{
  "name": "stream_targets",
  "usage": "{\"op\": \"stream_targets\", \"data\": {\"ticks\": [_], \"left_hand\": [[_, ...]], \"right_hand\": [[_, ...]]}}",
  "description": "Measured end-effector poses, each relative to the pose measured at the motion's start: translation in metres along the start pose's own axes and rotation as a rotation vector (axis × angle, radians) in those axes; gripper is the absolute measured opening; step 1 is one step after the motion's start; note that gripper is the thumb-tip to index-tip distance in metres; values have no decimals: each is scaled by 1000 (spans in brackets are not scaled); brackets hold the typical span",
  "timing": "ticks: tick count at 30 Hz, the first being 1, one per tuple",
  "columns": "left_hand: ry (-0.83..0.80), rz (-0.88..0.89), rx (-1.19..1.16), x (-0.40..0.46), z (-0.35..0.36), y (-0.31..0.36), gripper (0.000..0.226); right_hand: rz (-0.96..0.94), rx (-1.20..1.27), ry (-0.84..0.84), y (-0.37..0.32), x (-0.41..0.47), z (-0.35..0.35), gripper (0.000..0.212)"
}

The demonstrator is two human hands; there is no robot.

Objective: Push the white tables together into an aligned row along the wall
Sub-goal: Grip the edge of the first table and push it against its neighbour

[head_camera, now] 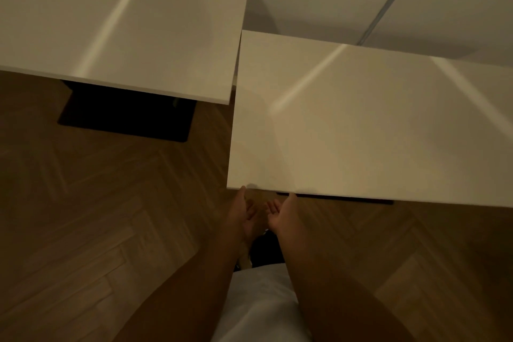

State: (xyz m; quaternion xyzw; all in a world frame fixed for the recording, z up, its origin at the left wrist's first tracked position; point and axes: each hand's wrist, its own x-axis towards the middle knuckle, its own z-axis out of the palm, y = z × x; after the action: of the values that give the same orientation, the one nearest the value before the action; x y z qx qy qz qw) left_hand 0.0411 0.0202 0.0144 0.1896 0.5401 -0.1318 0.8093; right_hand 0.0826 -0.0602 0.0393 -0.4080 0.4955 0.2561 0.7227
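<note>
Two white worktops are seen: one at ten o'clock (119,25), one at three o'clock (361,125), sides nearly touching but fronts staggered. Both hands, left (244,214) and right (280,214), are held with fingers apart below its near edge; uneven pushing could skew it.

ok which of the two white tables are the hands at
The right table, which sits nearer the person. Both the left hand and right hand are open at its near edge; the left table stands further back, untouched.
</note>
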Motion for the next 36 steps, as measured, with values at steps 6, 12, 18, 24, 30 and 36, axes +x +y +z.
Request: {"op": "stream_targets", "data": {"ticks": [6,12,18,24,30,36], "left_hand": [[42,86,-180,3,23,1,64],[35,95,-309,17,39,3,68],[83,120,-369,31,53,4,64],[187,166,-377,50,60,2,66],[48,114,-424,48,63,14,65],[114,56,-349,46,60,26,74]], "right_hand": [[47,37,-13,-9,10,-4,56],[85,60,8,-24,23,10,59],[115,2,13,-39,34,21,52],[85,-86,96,-45,45,34,57],[106,-168,146,-50,47,44,63],[104,-523,239,-51,52,48,77]]}}
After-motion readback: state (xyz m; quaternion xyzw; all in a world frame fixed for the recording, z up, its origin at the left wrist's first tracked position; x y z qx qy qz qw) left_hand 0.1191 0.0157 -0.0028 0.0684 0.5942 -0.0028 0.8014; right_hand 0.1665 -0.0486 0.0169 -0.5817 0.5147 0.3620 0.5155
